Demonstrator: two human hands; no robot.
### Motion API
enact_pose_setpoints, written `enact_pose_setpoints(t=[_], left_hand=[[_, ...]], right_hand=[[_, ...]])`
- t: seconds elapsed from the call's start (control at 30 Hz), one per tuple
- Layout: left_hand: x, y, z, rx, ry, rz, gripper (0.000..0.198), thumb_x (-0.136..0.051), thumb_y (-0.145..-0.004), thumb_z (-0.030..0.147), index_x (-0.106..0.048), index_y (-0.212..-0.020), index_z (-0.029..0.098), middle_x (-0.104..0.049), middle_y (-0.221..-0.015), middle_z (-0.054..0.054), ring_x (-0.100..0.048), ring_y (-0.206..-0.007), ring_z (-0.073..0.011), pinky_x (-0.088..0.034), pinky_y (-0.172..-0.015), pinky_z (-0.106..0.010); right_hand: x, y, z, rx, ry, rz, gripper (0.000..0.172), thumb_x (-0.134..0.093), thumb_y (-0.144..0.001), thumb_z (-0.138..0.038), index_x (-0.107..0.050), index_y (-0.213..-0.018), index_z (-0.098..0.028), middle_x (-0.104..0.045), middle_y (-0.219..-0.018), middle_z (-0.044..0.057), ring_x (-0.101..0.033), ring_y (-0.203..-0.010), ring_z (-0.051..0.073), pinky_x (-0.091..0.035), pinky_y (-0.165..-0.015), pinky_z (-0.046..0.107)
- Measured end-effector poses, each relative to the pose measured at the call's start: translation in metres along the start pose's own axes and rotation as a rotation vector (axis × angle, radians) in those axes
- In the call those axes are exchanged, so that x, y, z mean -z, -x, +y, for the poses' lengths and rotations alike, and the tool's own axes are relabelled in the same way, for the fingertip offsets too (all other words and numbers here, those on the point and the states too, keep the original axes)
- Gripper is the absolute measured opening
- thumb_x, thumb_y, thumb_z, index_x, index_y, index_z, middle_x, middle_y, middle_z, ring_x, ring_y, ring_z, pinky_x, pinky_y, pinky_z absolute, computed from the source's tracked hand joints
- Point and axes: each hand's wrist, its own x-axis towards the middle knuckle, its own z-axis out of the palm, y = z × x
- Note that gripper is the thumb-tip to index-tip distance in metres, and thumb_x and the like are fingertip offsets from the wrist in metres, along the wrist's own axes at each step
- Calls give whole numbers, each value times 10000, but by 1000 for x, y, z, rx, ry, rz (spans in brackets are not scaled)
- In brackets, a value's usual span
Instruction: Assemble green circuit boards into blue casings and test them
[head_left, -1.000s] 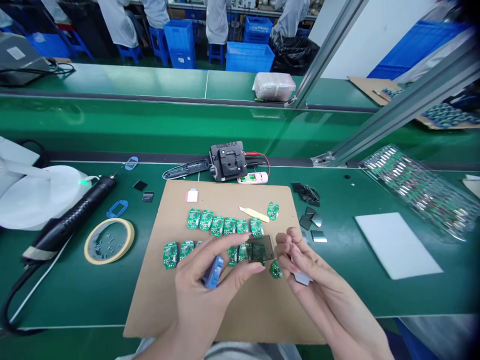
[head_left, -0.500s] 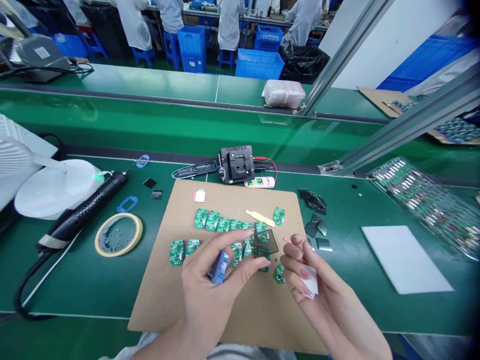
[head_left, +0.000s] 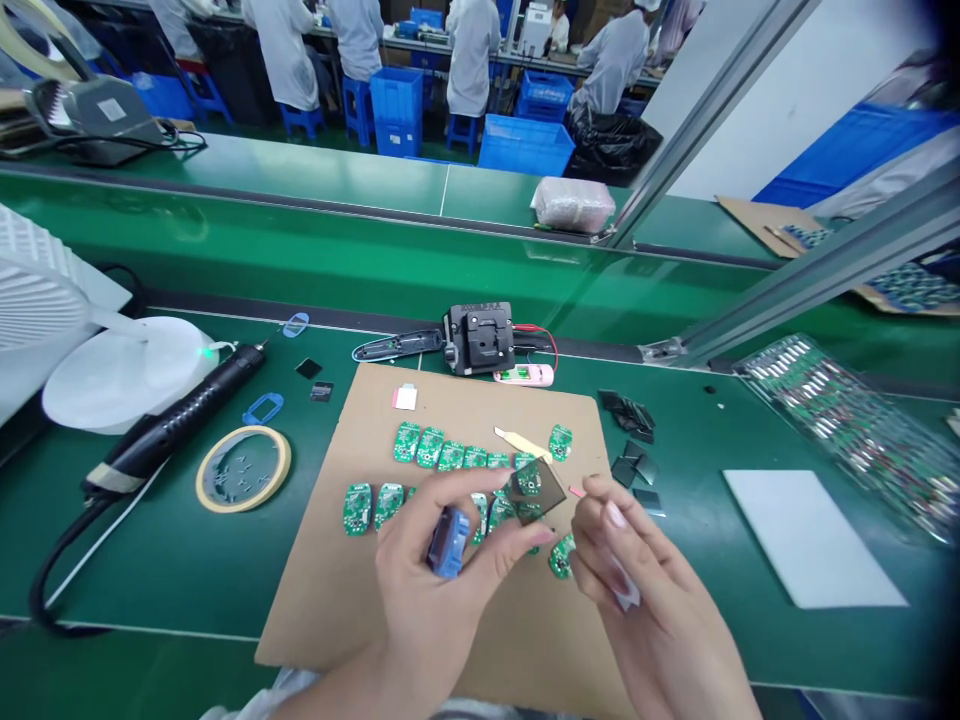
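Observation:
My left hand (head_left: 431, 590) pinches a small dark see-through square lens (head_left: 541, 487) between thumb and forefinger, and a blue plastic frame (head_left: 448, 541) is tucked in its palm. My right hand (head_left: 637, 600) is curled beside it and holds a small white peeled film (head_left: 624, 588). Both hands hover over a brown cardboard sheet (head_left: 360, 590). Several small green circuit boards (head_left: 431, 447) lie in two rows on it, just beyond my fingers. A cream plastic pry tool (head_left: 521, 443) lies past the boards.
A black electric screwdriver (head_left: 176, 425) and a tape roll (head_left: 243, 467) holding screws lie at left. A black test fixture (head_left: 480, 340) stands behind the cardboard. Dark lens pieces (head_left: 628, 440), a white pad (head_left: 810, 535) and a tray of boards (head_left: 847, 415) lie at right. People in white coats (head_left: 469, 45) work beyond.
My left hand has tilted the dark lens up. My right hand has peeled the white film off and drawn it down toward its palm. The view has tilted slightly.

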Motion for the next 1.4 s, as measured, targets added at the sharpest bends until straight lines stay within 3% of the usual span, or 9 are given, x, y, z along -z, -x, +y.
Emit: enact_pose_setpoints(t=[0.17,0.37,0.47,0.6,0.77,0.87,1.0,1.23,1.4], left_hand=[[-1,1,5,-6,-19,-40,240,-778,-720,265,-657,-922,313,-364,-541,111,-347,-431,-53,-338,-407,-147],[-8,4,19,33,-61,-32,206,-768,-711,271,-663,-876,337,-457,-541,121,-301,-431,-62,-342,-435,-166],[-13,4,23,31,-76,-45,191,-764,-715,289,-659,-867,335,-495,-573,118,-319,-437,-60,-321,-425,-175],[-21,-7,33,-88,-92,-105,183,-748,-740,289,-651,-888,337,-432,-538,122,-301,-410,-60,-305,-401,-181],[-27,-37,58,-365,-148,-145,160,-725,-779,275,-648,-918,293,-515,-561,110,-370,-421,-64,-360,-421,-184],[-32,-50,70,-472,-170,-142,148,-724,-779,247,-659,-912,258,-599,-631,87,-390,-425,-59,-371,-415,-189],[-40,-56,75,-543,-112,-94,185,-724,-776,191,-669,-941,253,-556,-598,94,-386,-408,-45,-345,-384,-177],[-42,-57,73,-637,-121,-64,188,-718,-782,186,-680,-962,228,-575,-641,77,-380,-425,-40,-376,-392,-162],[-42,-57,70,-664,-146,-48,191,-734,-779,207,-685,-963,220,-555,-645,66,-379,-446,-40,-354,-392,-158]], right_hand=[[4,-7,-3,309,320,-152,371,-679,-791,-525,-665,-1132,-380,-461,-755,-12,-353,-584,70,-333,-491,160],[11,-16,-3,330,348,-342,269,-620,-825,-553,-692,-1057,-436,-600,-1075,9,-500,-734,120,-426,-582,211],[13,-18,-6,364,281,-374,294,-631,-813,-562,-680,-1075,-439,-598,-924,3,-492,-759,133,-421,-602,209],[18,-22,-23,507,285,-415,281,-609,-832,-554,-687,-1064,-416,-529,-795,-1,-467,-778,142,-411,-663,225],[18,-25,-61,725,357,-431,239,-602,-865,-488,-667,-1088,-434,-548,-968,-5,-456,-774,121,-412,-622,202],[14,-24,-79,749,346,-466,229,-578,-890,-468,-640,-1111,-462,-553,-1017,-25,-509,-839,107,-403,-564,168],[11,-23,-89,810,365,-437,241,-564,-902,-475,-626,-1134,-457,-577,-1116,-50,-508,-967,101,-399,-619,154],[12,-21,-87,783,352,-383,225,-569,-893,-495,-632,-1107,-462,-589,-1084,-69,-425,-696,71,-358,-591,172],[12,-23,-85,778,349,-373,237,-578,-887,-492,-635,-1110,-437,-580,-1053,-41,-386,-665,85,-323,-554,194]])
